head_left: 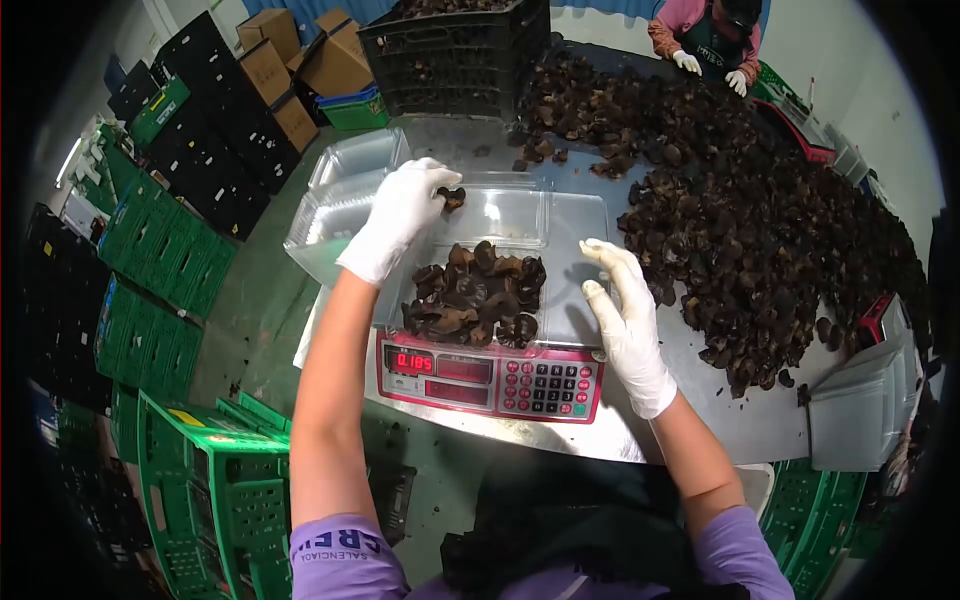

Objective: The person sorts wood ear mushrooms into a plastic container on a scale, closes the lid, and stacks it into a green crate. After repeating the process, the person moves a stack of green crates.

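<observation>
Both hands wear white gloves. My left hand [405, 215] is closed on a dark piece of wood ear mushroom [453, 199] above the far left part of a clear plastic box. This box holds a heap of wood ear mushrooms [475, 295], and its clear lid [492, 215] is folded back behind it. Under the box sits a red scale [490, 382], whose display [412, 362] appears to read 0.185. To the right of the box, my right hand [628, 325] is open and holds nothing, with thumb and fingers apart.
A large pile of wood ear mushrooms [740, 250] covers the table's right side. Stacked clear boxes [335, 220] stand left of the scale, more [865, 405] at right. A black crate [450, 65] is behind. A co-worker [710, 40] works at the far end. Green crates [225, 490] stand lower left.
</observation>
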`<control>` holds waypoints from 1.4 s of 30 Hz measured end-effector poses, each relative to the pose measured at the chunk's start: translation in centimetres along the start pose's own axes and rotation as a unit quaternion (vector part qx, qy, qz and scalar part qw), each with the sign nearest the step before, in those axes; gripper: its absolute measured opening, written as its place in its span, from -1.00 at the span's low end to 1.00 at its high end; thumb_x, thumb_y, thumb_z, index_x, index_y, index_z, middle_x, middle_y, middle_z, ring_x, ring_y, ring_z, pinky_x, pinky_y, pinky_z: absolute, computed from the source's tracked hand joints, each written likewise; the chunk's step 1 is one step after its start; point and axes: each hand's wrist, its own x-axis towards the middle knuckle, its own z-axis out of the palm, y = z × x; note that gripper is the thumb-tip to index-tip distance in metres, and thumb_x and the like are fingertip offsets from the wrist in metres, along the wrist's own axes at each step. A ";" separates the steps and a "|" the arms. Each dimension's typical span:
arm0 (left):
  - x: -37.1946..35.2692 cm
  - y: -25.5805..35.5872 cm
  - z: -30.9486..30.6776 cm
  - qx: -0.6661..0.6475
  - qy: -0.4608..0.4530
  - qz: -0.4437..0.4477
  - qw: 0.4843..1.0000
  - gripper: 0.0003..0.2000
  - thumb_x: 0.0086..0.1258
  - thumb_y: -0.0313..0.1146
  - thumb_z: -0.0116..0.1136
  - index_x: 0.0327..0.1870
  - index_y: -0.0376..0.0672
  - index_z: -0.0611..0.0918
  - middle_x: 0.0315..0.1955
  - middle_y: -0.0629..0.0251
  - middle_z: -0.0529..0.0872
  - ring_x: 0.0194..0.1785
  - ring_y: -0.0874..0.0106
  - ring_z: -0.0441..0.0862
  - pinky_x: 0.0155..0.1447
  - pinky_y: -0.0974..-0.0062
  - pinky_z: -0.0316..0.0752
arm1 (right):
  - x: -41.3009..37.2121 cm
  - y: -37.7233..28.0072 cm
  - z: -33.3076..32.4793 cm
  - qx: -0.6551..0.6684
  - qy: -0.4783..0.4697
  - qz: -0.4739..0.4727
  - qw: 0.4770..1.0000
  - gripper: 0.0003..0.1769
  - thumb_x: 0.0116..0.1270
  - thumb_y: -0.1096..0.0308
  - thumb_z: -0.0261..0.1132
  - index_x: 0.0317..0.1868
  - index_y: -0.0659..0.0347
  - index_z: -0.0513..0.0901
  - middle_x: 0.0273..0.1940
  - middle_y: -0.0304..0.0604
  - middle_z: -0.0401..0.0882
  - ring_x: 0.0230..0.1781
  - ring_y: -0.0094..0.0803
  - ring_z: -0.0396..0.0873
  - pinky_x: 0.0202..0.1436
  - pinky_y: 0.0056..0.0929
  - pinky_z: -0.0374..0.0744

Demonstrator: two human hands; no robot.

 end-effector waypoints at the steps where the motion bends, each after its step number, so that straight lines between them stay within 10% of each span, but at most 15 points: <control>1: 1.1 -0.5 0.8 0.074 -0.042 0.050 0.995 -0.68 0.11 -0.52 0.23 -0.06 -0.14 0.73 -0.10 0.19 0.71 -0.05 0.19 0.64 0.10 0.34 0.52 | -0.3 0.0 -0.3 -0.010 -0.001 0.005 1.000 -0.63 0.35 0.38 0.20 0.15 0.28 0.54 0.20 0.02 0.46 0.31 -0.12 0.39 0.40 -0.27 0.32; 7: 2.2 -0.1 2.2 0.157 -0.079 0.100 0.979 -0.85 -0.04 -0.52 0.25 -0.40 -0.17 0.68 -0.38 0.25 0.73 -0.09 0.20 0.62 0.02 0.26 0.51 | -1.6 1.4 -3.1 -0.022 0.026 0.025 0.999 -0.69 0.27 0.53 0.23 0.04 0.30 0.61 0.16 0.01 0.50 0.22 -0.15 0.49 0.33 -0.31 0.42; 16: -4.4 3.8 -3.8 -0.031 -0.010 -0.005 0.999 -0.87 0.14 -0.58 0.21 -0.31 -0.18 0.71 -0.39 0.28 0.71 -0.20 0.27 0.63 -0.05 0.38 0.52 | -3.4 3.5 -3.5 0.019 0.016 0.064 0.998 -0.74 0.27 0.57 0.24 -0.02 0.31 0.64 0.08 -0.04 0.53 0.15 -0.23 0.52 0.24 -0.38 0.47; 26: 1.8 1.5 1.3 0.049 -0.217 -0.007 0.975 -0.69 0.08 -0.33 0.32 -0.13 -0.23 0.71 -0.26 0.01 0.75 -0.16 0.09 0.71 -0.01 0.26 0.57 | -4.9 3.0 -4.7 0.014 0.041 0.067 0.997 -0.76 0.27 0.59 0.22 -0.05 0.31 0.65 0.05 -0.04 0.55 0.09 -0.25 0.55 0.20 -0.41 0.49; 30: 0.8 3.7 -0.7 0.142 -0.122 -0.039 0.982 -0.79 0.11 -0.37 0.29 -0.24 -0.24 0.72 -0.31 0.02 0.74 -0.20 0.11 0.71 -0.06 0.28 0.57 | -6.0 4.7 -6.8 -0.004 0.067 0.075 0.995 -0.77 0.30 0.61 0.20 -0.05 0.34 0.65 0.07 -0.05 0.54 0.01 -0.36 0.59 0.08 -0.47 0.56; 33: -2.5 4.9 -3.9 0.029 -0.037 -0.018 0.999 -0.81 0.14 -0.44 0.26 -0.22 -0.22 0.73 -0.37 0.10 0.74 -0.27 0.19 0.70 -0.09 0.32 0.57 | -6.5 5.9 -7.5 0.012 0.075 0.088 0.993 -0.75 0.29 0.64 0.18 -0.04 0.33 0.65 0.06 -0.07 0.56 0.01 -0.39 0.58 0.06 -0.50 0.55; 36: -5.5 6.2 -5.8 -0.058 -0.151 -0.124 0.979 -0.77 0.20 -0.47 0.26 -0.11 -0.21 0.72 -0.30 0.19 0.74 -0.22 0.33 0.66 -0.05 0.41 0.54 | -6.3 5.5 -7.1 0.024 0.063 0.097 0.993 -0.75 0.29 0.64 0.18 -0.05 0.32 0.65 0.05 -0.08 0.56 0.03 -0.38 0.57 0.08 -0.50 0.54; 42: -9.0 4.8 -7.4 -0.165 0.038 -0.127 0.977 -0.73 0.32 -0.40 0.30 0.01 -0.26 0.69 -0.15 0.23 0.71 -0.06 0.45 0.60 0.10 0.48 0.47 | -6.4 4.7 -6.3 0.007 0.031 0.068 0.997 -0.77 0.28 0.62 0.22 -0.06 0.31 0.65 0.04 -0.08 0.56 0.08 -0.30 0.55 0.18 -0.45 0.48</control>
